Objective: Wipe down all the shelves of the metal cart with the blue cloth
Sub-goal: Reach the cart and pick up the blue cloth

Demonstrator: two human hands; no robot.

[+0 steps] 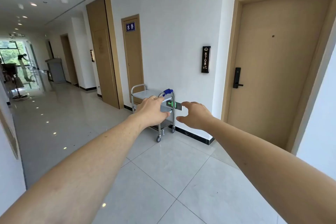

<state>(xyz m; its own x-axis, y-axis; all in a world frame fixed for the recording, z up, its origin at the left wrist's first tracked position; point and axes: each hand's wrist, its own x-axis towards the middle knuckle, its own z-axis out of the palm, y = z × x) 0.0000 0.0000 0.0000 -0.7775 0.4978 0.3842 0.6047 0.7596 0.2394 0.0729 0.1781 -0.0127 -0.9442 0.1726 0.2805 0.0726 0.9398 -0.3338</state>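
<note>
Hands first: neither one holds anything. Left hand (153,110) is stretched forward with fingers relaxed and spread, and in the view it overlaps the metal cart (143,94), though I judge it's not on it yet. Right hand (195,114) is also out in front, fingers loosely spread, thumb apart, nothing in it.

Blue cloth (168,92) is bunched on the near handle bar at the cart's right end, above the top shelf. I can see no contact between it and either hand.

The cart stands against the white wall (181,32), its long side along the black baseboard (192,135), casters on the tiled floor (163,178). Its top shelf is visible. The lower shelves are mostly hidden behind my left hand, so I can't say what's on them.

Step in hand, as I read it: close in and take the cloth. I plan to pinch it off the bar with the right hand and steady the handle with the left so the cart doesn't roll. Then wipe top shelf first and work down.

Room for moving: the corridor side of the cart is open floor, wide on the left. The wall side is tight, and a green exit sign (171,104) sits low on the wall just beside the cart's right end. A closed door (276,63) is further right, well apart.
</note>
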